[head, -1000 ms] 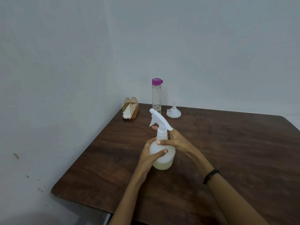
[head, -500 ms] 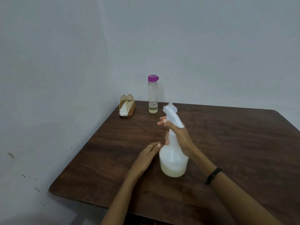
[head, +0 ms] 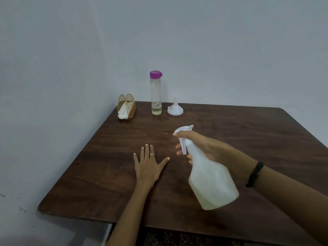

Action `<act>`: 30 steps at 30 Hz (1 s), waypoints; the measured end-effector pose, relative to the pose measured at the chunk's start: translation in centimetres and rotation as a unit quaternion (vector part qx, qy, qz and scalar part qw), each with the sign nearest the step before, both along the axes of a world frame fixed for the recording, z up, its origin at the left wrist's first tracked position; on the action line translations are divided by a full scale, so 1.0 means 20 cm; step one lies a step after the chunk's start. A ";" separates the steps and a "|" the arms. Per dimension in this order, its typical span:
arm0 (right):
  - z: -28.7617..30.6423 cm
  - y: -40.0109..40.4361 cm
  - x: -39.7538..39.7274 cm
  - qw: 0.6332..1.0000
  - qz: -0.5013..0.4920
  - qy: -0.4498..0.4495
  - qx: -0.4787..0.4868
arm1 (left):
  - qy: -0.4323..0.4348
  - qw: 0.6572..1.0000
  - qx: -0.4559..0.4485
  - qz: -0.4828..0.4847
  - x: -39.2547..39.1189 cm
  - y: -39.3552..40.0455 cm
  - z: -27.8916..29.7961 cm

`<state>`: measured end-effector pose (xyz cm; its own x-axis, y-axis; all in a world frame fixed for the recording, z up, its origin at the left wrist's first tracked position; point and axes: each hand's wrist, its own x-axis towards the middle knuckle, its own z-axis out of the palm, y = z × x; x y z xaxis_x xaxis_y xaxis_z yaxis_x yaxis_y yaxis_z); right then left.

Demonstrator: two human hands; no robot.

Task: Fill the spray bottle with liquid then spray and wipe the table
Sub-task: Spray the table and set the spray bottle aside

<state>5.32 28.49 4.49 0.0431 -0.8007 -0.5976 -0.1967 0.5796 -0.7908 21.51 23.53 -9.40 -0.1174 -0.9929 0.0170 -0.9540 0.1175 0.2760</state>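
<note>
Spray bottle [head: 212,180]: lifted off the table [head: 248,139], tilted, pale liquid low in its body, nozzle aimed away.
Right hand [head: 200,145]: wrapped around bottle neck, fingers at the trigger.
Left hand [head: 148,166]: flat on wood, fingers spread, holding nothing, left of the bottle.
Far edge: funnel [head: 175,109], purple-capped bottle [head: 156,93], napkin holder [head: 126,106].

The bench [head: 230,125] carries 1 clear bottle [head: 156,96] with a purple cap, 1 white funnel [head: 175,110] and 1 gold napkin holder [head: 126,108], while 2 hands and 1 spray bottle [head: 211,180] show above it.
</note>
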 end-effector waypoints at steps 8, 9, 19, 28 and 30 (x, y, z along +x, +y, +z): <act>-0.07 -0.03 0.02 0.999 -0.049 0.002 0.018 | 0.003 1.000 -0.011 0.002 0.01 0.01 0.00; -0.08 -0.02 0.01 0.999 -0.050 0.006 0.019 | 0.005 1.000 -0.012 0.002 0.01 0.01 0.00; -0.04 0.12 -0.19 0.997 -0.073 0.005 0.013 | 0.057 0.998 0.010 -0.002 -0.11 0.08 0.06; -0.03 0.34 -0.43 0.986 -0.167 0.002 0.019 | 0.092 0.982 0.014 -0.163 -0.68 0.37 0.07; -0.03 0.37 -0.46 0.985 -0.174 0.009 0.016 | 0.063 0.986 0.011 -0.156 -0.72 0.39 0.04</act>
<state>-3.88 35.95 3.79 -0.2414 -0.7456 -0.6212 0.0040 0.6393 -0.7689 7.13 31.43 -8.55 -0.4161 -0.9088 0.0291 -0.8300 0.3927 0.3960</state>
